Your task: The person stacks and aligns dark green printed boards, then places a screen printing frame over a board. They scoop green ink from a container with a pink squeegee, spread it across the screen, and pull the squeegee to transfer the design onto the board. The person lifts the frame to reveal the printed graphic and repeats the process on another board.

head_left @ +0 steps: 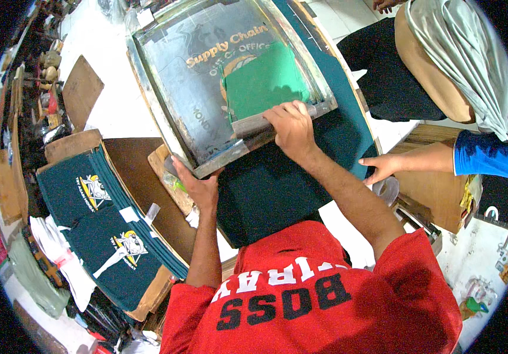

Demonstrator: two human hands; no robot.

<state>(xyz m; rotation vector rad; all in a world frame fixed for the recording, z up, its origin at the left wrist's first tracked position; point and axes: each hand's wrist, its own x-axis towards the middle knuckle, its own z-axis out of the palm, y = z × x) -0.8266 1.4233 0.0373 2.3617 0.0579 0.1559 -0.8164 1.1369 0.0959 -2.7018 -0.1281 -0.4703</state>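
Observation:
A screen printing frame [158, 109] lies at a slant over dark green fabric [265, 189]. Green ink [263, 79] covers the right part of its mesh. With my right hand [292, 131] closed around it, a squeegee [250, 126] rests at the near end of the mesh, beside the ink. My left hand [198, 187] grips the frame's near left corner, thumb along the outer side; some fingers are hidden beneath. Past my right forearm, a co-worker's hand [381, 167] with a blue sleeve touches the right edge of the fabric-covered board.
Printed dark green fabric pieces [97, 218] lie stacked on cardboard at left, by a brown board [139, 177]. A roll of tape [387, 190] sits near the co-worker's hand. Another person in grey cloth [466, 53] is at upper right. A cluttered shelf [44, 88] lines the far left.

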